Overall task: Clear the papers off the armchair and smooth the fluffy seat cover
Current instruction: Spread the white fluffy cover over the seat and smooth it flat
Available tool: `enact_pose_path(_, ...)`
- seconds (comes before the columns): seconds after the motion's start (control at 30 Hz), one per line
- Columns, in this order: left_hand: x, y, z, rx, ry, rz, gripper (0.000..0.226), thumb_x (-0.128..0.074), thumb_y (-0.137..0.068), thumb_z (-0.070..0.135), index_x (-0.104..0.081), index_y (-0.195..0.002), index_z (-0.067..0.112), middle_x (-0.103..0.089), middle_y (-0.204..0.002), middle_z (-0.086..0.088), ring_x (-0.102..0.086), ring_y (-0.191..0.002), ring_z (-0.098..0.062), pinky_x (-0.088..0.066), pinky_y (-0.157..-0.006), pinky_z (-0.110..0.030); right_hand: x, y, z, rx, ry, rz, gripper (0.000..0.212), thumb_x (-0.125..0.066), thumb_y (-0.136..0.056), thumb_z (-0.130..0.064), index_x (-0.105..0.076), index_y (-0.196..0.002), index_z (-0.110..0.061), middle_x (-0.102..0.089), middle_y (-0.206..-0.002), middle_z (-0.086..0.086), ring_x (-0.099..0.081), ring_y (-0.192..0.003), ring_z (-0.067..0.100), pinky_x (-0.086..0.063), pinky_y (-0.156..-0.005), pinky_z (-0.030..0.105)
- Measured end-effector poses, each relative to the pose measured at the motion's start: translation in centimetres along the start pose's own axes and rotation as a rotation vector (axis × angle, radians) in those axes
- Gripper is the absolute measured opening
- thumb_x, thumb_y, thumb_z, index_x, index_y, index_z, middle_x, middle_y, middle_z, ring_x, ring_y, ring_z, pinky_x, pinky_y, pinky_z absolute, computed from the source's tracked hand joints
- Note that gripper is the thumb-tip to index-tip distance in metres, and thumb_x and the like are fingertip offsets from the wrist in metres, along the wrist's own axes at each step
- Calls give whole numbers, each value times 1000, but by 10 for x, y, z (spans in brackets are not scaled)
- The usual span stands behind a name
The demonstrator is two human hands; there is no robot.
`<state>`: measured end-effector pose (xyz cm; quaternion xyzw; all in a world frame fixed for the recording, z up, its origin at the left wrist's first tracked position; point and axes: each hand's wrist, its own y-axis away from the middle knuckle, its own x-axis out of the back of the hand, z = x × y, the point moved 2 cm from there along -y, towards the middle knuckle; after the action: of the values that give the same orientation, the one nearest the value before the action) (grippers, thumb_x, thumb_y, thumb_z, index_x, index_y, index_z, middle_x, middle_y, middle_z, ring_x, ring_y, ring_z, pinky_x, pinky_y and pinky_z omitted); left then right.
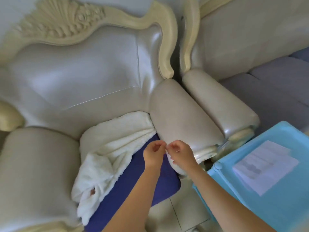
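The cream leather armchair [80,77] has a blue seat cushion [133,185] lying partly bare. The white fluffy seat cover [117,139] is bunched and wrinkled over the seat's back and left side. One strip of it runs along the foot of the right armrest [184,121]. My left hand [153,154] and my right hand [181,154] meet at the front of that armrest, fingers curled, each pinching the edge of that white strip. The papers [265,166] lie on the light blue table at the right.
The light blue plastic table [242,206] stands close to the chair's right front corner. A second cream sofa [234,47] with grey cushions adjoins the right armrest. Pale floor tiles [180,213] show between chair and table.
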<state>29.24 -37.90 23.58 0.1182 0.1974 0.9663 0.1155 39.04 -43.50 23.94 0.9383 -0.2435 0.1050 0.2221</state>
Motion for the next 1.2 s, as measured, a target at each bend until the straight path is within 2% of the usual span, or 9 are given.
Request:
enact_pose_path(0.2, 97, -42, -48, 102, 0, 127, 9, -61, -86, 8, -68, -83, 13, -66, -74, 0, -59, -69, -12, -47, -66, -25, -116, -17, 3, -80, 93, -227, 11, -56, -92, -27, -60, -93, -17, -65, -89, -2, -63, -72, 18, -57, -75, 43)
enact_pose_path(0.3, 131, -64, -62, 122, -30, 144, 8, -62, -86, 9, -67, -83, 13, -66, -75, 0, -59, -69, -12, -48, -66, -25, -157, -30, 1, -93, 126, -267, 20, -55, -92, -25, -62, -98, -8, -66, -91, 7, -62, -73, 20, -57, -76, 43)
enact_pose_path(0.37, 145, -74, -65, 117, -60, 131, 11, -62, -85, 8, -65, -79, 17, -65, -76, 2, -60, -70, -12, -49, -67, -25, -171, -36, 0, -104, 135, -273, 21, -55, -92, -27, -62, -98, -8, -66, -92, 8, -64, -76, 22, -57, -77, 43)
enact_pose_path(0.5, 190, -115, -85, 145, -123, 130, 5, -64, -86, 12, -66, -90, 11, -65, -83, 1, -59, -77, -13, -49, -69, -24, -231, -61, -1, -111, 158, -302, 13, -55, -92, -30, -58, -97, -18, -62, -87, -5, -65, -79, 21, -58, -79, 44)
enact_pose_path(0.6, 216, -148, -103, 134, -173, 158, 7, -64, -85, 12, -67, -91, 12, -67, -87, 2, -60, -79, -11, -46, -67, -16, -275, -86, 6, -95, 193, -314, 12, -54, -91, -31, -58, -94, -20, -59, -81, -9, -62, -82, 15, -57, -84, 43)
enact_pose_path(0.73, 238, -183, -126, 91, -230, 192, 7, -63, -86, 13, -67, -92, 13, -66, -88, 5, -59, -80, -8, -41, -63, -11, -319, -117, 19, -84, 196, -327, 13, -52, -91, -31, -57, -95, -21, -60, -87, -7, -63, -89, 16, -56, -85, 41)
enact_pose_path(0.9, 253, -230, -161, -18, -319, 250, 9, -65, -86, 18, -65, -94, 17, -65, -94, 5, -56, -75, -5, -42, -62, -14, -367, -158, 49, 3, 153, -336, 14, -54, -88, -32, -57, -92, -19, -64, -88, -2, -62, -83, 17, -55, -83, 42)
enact_pose_path(1.07, 263, -270, -200, -94, -477, 307, 17, -66, -85, 27, -65, -102, 23, -63, -110, 7, -54, -88, -10, -43, -73, -25, -400, -195, 81, 83, 163, -360, 14, -52, -89, -31, -59, -94, -19, -64, -90, -2, -62, -86, 18, -56, -85, 43)
enact_pose_path(1.2, 267, -300, -224, -151, -800, 348, 30, -65, -82, 34, -61, -112, 28, -57, -124, 7, -51, -112, -15, -42, -91, -30, -425, -220, 101, 222, 271, -375, 22, -46, -93, -19, -65, -105, -16, -66, -103, 0, -63, -96, 19, -54, -85, 37)
